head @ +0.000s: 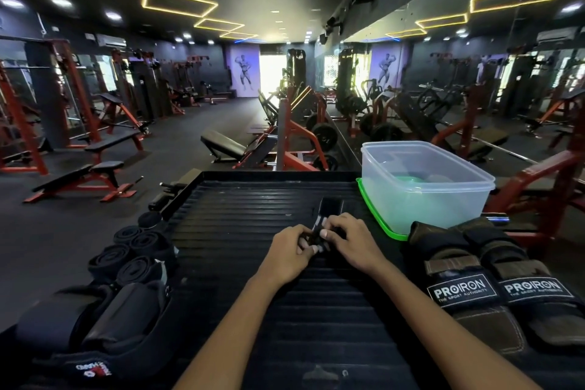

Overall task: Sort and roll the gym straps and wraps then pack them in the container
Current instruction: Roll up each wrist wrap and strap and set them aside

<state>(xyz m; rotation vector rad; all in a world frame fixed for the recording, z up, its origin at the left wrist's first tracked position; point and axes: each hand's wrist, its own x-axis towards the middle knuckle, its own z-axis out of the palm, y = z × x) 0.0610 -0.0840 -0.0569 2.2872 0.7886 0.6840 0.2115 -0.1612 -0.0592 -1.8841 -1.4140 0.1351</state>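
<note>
A black strap (329,210) with white markings lies on the ribbed black platform (253,199), its far end stretched away from me. My left hand (289,252) and my right hand (348,239) both pinch its near end, which is partly rolled between my fingers. A clear plastic container (424,184) stands on its green lid (373,212) at the right; something green shows through its bottom. Several rolled black wraps (133,253) sit at the platform's left edge.
Two PROIRON lifting grips (493,288) lie at the right front. Padded black supports (104,326) and a belt with red lettering (91,374) lie at the left front. Beyond the platform are red gym benches, weight machines and a mirrored wall.
</note>
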